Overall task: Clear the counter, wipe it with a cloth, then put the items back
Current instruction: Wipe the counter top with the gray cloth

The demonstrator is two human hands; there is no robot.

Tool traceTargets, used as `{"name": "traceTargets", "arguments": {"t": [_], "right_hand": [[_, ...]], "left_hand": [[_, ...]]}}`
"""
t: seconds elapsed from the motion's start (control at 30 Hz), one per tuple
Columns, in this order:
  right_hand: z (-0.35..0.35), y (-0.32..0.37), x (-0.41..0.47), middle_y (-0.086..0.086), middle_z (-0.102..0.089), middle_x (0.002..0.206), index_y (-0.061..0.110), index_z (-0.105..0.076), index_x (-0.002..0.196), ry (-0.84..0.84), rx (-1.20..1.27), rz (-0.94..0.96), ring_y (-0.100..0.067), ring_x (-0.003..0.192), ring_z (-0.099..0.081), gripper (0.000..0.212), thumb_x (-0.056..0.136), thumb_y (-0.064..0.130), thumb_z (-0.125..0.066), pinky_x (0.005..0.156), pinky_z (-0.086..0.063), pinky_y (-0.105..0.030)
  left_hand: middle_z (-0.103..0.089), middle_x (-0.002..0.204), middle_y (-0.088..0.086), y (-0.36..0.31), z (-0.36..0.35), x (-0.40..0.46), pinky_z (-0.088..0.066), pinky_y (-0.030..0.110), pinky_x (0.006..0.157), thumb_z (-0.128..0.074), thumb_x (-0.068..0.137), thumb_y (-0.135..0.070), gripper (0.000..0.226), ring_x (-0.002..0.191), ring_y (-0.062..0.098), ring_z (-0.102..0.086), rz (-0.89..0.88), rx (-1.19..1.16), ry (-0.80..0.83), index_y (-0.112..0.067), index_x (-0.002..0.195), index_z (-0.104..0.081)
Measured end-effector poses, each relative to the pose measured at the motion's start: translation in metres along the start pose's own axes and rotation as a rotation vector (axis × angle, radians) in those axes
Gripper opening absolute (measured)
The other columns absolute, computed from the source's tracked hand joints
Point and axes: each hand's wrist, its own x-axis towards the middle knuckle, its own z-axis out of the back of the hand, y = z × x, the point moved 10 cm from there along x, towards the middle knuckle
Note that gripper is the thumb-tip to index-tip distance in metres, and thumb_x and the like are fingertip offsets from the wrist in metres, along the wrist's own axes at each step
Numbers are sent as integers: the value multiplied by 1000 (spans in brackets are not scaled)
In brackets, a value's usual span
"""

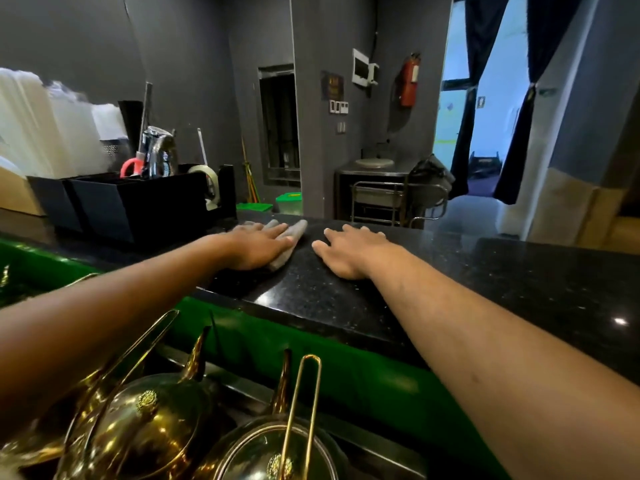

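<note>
Gold teapots (145, 420) below — left hand (258, 247) flat on cloth (291, 237), right hand (349, 254) flat on counter (485, 282).

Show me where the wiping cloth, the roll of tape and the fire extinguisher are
cloth (292, 233): head view, on the grey fold beyond the left hand's fingers.
roll of tape (207, 174): head view, on its pale outer band.
fire extinguisher (408, 83): head view, on the red cylinder's middle.

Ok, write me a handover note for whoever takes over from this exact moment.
Left hand: flat on the grey cloth, pressing it on the black counter.
Right hand: flat on the bare counter, holding nothing.
Black organiser and tape dispenser stand at the counter's left end.
Done: middle stretch looks cleared, wiping under way.
Left: finish wiping, put items back.
</note>
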Motion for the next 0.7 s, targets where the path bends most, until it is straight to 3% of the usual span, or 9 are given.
{"name": "traceTargets", "arguments": {"t": [0.13,0.3,0.4,0.53,0.7], "right_hand": [[3,7,-6,-6,-28,160,29,-32,152,-72,9,98,-31,145,-27,56,101,52,-23,116,-23,-54],[0,6,0,-2,-16,164,32,-21,155,-32,-8,106,-29,149,-18,58,102,53,-22,118,-15,-53],[-2,6,4,-1,-12,165,33,-17,156,-15,-32,106,-29,149,-15,59,101,55,-20,118,-14,-54],[-5,5,10,-1,-9,165,34,-15,156,4,-54,96,-29,150,-13,61,100,57,-19,118,-13,-54],[-5,3,7,0,-7,165,35,-13,156,4,-35,82,-28,151,-10,61,101,58,-19,118,-11,-53]], "left_hand": [[-3,168,5,19,9,29,-9,45,123,-13,106,-52,62,153,32,-11,90,0,21,-22,161,-8],[-2,168,6,28,14,47,-7,40,121,-14,107,-50,61,154,29,-7,167,-63,43,-22,161,-8],[-1,168,5,12,11,49,-6,41,121,-16,110,-41,55,154,29,-6,54,-84,29,-23,161,-6],[0,168,-2,-14,-4,35,1,39,123,-20,107,-51,59,154,20,1,-168,-110,90,-30,160,-5],[-3,168,0,16,6,64,-2,44,124,-17,106,-54,60,154,25,-6,12,-144,63,-31,160,-6]]}}
